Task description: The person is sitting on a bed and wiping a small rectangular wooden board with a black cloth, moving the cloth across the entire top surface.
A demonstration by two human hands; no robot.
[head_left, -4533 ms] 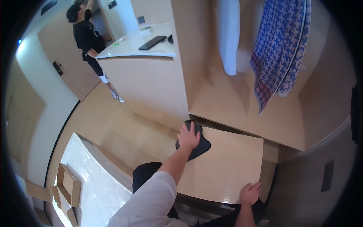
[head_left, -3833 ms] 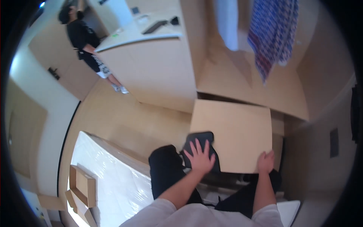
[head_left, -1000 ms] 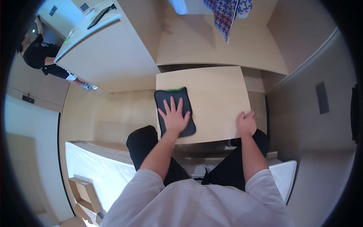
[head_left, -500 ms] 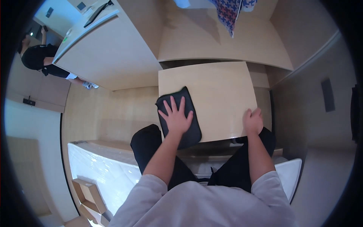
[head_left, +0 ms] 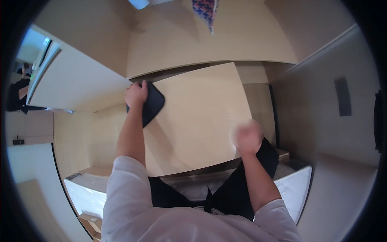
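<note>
My left hand (head_left: 136,93) is closed at the left edge of a light wood tabletop (head_left: 197,117), fingers curled over the far left part of a flat black case (head_left: 154,104). The case is tilted at that edge, and part of it is hidden under my hand and forearm. Over the near right part of the tabletop is my right hand (head_left: 248,136), smeared by motion, so its fingers cannot be made out. The tabletop extends over my thighs, with its far edge close to a wooden cabinet.
A pale wood cabinet (head_left: 80,80) stands at the left and a shelf recess (head_left: 225,44) lies ahead, with patterned cloth (head_left: 206,14) hanging in it. I sit on a plastic-wrapped mattress (head_left: 86,195); a cardboard box (head_left: 93,224) is on it. Another person (head_left: 18,94) is at far left.
My left hand went from lying flat on the case to gripping it, and the case moved to the far left edge. The tabletop looks turned. My right hand left its right edge.
</note>
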